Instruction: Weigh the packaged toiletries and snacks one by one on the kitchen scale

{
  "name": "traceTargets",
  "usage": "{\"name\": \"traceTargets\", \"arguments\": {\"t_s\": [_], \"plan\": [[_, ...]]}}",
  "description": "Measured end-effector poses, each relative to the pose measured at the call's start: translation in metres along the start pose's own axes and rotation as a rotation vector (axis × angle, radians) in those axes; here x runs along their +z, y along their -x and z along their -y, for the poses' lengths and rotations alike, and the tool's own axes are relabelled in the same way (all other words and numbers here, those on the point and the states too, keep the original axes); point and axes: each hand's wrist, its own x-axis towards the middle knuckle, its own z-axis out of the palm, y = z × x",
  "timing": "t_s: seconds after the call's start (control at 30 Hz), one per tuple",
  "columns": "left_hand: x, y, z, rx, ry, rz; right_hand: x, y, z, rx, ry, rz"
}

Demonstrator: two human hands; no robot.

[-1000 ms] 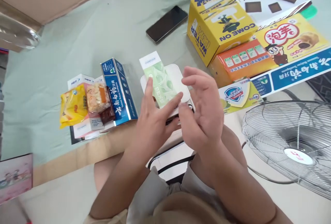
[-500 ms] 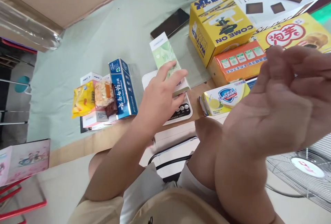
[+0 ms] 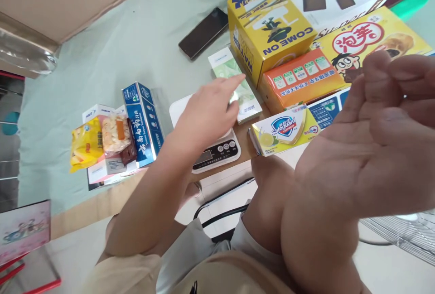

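Observation:
My left hand [image 3: 212, 110] is above a white kitchen scale [image 3: 217, 158], its fingers apart and reaching over the left edge of a pale green box [image 3: 243, 88]. That box lies flat to the right of the scale, against a yellow box. Part of the scale's platform and display is hidden under my hand and wrist. On the right, my right hand [image 3: 370, 140] is raised palm up, fingers loosely bent with nothing in them. It is nearest to the Safeguard soap box [image 3: 283, 131] and covers part of the boxes behind it.
At the left sit a blue toothpaste box [image 3: 142, 124], a yellow packet [image 3: 86, 144] and a wrapped snack [image 3: 116, 134]. A phone [image 3: 203, 33] lies farther back. To the right are a yellow box [image 3: 272, 26], an orange box [image 3: 302, 79] and other cartons. A fan [image 3: 404, 235] stands lower right.
The green box has moved off the scale to the right, now flat beside the yellow box. My left hand's fingers have come off its sides. The view has shifted, and my right hand stays raised.

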Motion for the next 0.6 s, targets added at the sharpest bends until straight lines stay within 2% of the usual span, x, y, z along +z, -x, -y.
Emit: {"name": "traceTargets", "arguments": {"t_s": [0.07,0.13,0.2,0.33,0.43,0.6], "plan": [[-0.002,-0.008,0.011,0.026,-0.032,-0.013,0.000,-0.003,-0.001,-0.040,0.055,-0.007],[0.000,-0.017,0.020,0.014,-0.060,0.023,0.006,-0.007,0.000,-0.099,0.111,-0.060],[0.004,-0.024,0.026,-0.026,-0.052,0.062,0.014,-0.011,0.002,-0.164,0.141,-0.164],[0.014,-0.027,0.027,0.000,0.044,0.017,0.033,-0.017,0.009,-0.207,0.051,-0.388],[0.018,-0.024,0.024,0.034,0.049,0.025,0.039,-0.017,0.012,-0.176,-0.019,-0.396],[0.018,-0.022,0.015,-0.006,0.058,0.043,0.036,-0.018,0.009,-0.167,-0.011,-0.402]]}}
